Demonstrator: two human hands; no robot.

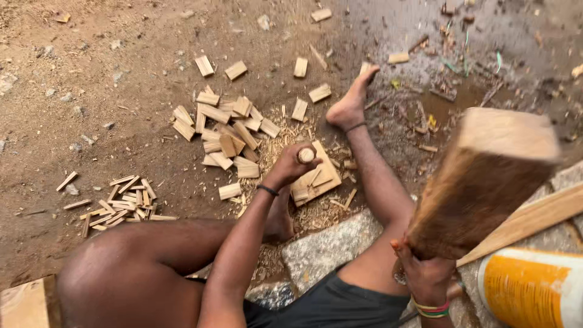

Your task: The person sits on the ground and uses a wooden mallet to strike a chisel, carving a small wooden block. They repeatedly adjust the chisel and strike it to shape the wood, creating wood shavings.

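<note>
Mid-splitting, by the look of it: left hand [290,165] wrapped around an upright chisel handle [305,155] set on a wooden block [316,178]; right hand [425,273] clenched on a raised wooden mallet [483,182]. Calls for a square blow. Bare earth ground [91,121] outdoors, littered with cut wood pieces [228,130], thin sticks [124,203], shavings.

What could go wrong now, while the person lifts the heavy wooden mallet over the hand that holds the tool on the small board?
1. The left hand grips the wooden-handled tool just below its top, so a stray blow from the wooden mallet in the right hand may hit the fingers.
2. Both bare feet, like the right foot, lie beside the small board; flying pieces may strike them.
</note>
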